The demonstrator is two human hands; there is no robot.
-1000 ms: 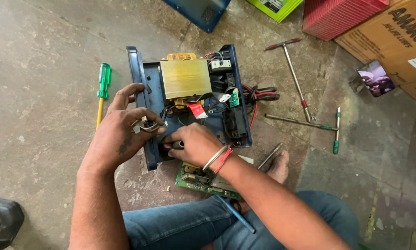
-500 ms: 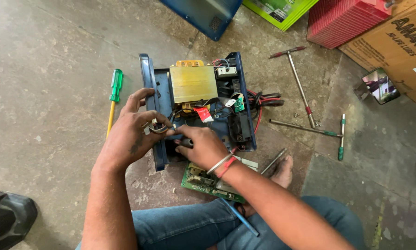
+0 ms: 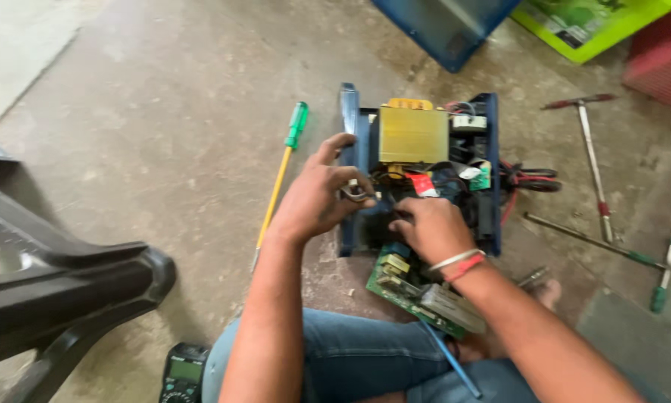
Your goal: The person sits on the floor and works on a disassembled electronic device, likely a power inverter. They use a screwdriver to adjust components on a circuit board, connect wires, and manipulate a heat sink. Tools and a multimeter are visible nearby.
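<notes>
Two hands work inside an opened blue power unit on the concrete floor.

The left hand point(image 3: 317, 198) pinches a small metal ring point(image 3: 353, 192) at the blue casing point(image 3: 348, 134); the right hand point(image 3: 429, 227), fingers curled, presses among wires below the yellow transformer point(image 3: 413, 134). A green circuit board point(image 3: 417, 291) touches the casing's near edge.
</notes>
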